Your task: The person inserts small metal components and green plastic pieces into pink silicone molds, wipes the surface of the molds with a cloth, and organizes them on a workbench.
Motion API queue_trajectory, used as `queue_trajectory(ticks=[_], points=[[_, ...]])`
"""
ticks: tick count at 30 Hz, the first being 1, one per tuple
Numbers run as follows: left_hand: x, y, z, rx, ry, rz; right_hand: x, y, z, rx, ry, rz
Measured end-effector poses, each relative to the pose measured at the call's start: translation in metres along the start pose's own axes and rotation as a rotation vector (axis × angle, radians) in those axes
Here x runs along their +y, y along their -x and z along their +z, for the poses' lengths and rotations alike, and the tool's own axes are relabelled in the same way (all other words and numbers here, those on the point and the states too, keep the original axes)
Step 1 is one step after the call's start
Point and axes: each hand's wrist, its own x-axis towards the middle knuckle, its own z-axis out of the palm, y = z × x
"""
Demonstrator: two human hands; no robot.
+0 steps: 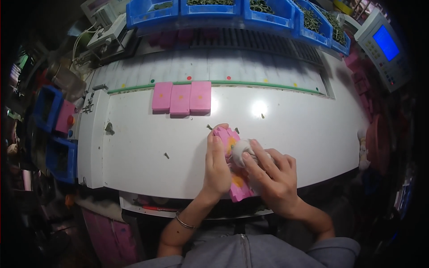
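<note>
My left hand [216, 167] is wrapped along the left side of a pink rubbery mould [223, 135] with yellow-orange patches. A second pink piece [241, 191] with a similar patch shows below it; whether the two are joined, I cannot tell. My right hand [278, 176] grips a whitish bundled cloth pouch [243, 153], which is against or just over the mould's middle and hides part of it. Small dark green bits stick out near the mould's top end. Farther off, three pink blocks [180, 99], each with a small orange mark, sit side by side on the white worktop [143, 165].
Blue bins [210, 10] with small green pieces line the back above a white slatted conveyor [210, 64] with a green edge. A keypad panel with a blue screen [385, 42] stands at right. More blue bins [61, 160] stand at left. Green scraps [166, 155] dot the worktop.
</note>
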Motion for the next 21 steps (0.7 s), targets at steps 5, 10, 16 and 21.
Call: queue_trajectory(ticks=[5, 10, 16, 21], points=[[-0.001, 0.003, -0.004, -0.086, -0.049, -0.038, -0.004, 0.002, -0.002, -0.082, -0.045, -0.018], [0.025, 0.009, 0.004, -0.133, -0.126, -0.229, 0.008, -0.007, -0.013, -0.083, -0.229, 0.107], [0.022, 0.011, 0.0, -0.226, -0.077, -0.166, 0.014, -0.013, -0.025, -0.306, -0.312, 0.082], [0.015, 0.007, 0.005, -0.116, -0.265, 0.123, 0.004, 0.002, -0.036, -0.287, -0.296, 0.056]])
